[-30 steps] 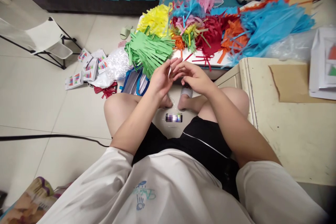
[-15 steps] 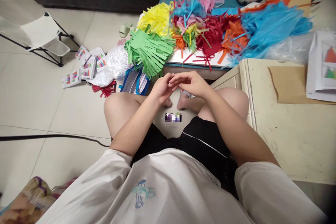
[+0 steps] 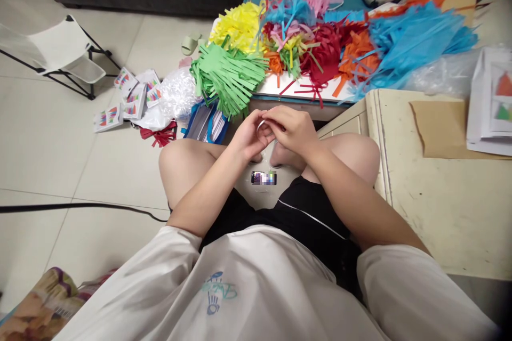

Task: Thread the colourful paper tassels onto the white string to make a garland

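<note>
My left hand [image 3: 251, 137] and my right hand [image 3: 295, 129] meet above my crossed legs, their fingertips touching. The left palm is turned partly up, its index finger and thumb pinched toward the right fingers. The right hand curls over from the other side, also in a pinch. Anything between the fingertips is too small or hidden to make out. Below them a phone [image 3: 264, 178] with a lit screen lies on the floor between my legs. Just beyond the hands, green fringed tissue paper [image 3: 230, 77] hangs over the edge of a low white table [image 3: 332, 89].
Yellow tissue paper [image 3: 239, 26], red tissue paper [image 3: 326, 56] and blue tissue paper [image 3: 416, 42] are heaped along the table. A cream cabinet [image 3: 440, 208] stands at my right. Printed packets [image 3: 109, 117] and a blue-edged bag [image 3: 206, 127] lie left, near a folding chair [image 3: 64, 45].
The right fingers have bent from a flatter reach into a tighter curl against the left fingertips. Both hands stay in about the same place.
</note>
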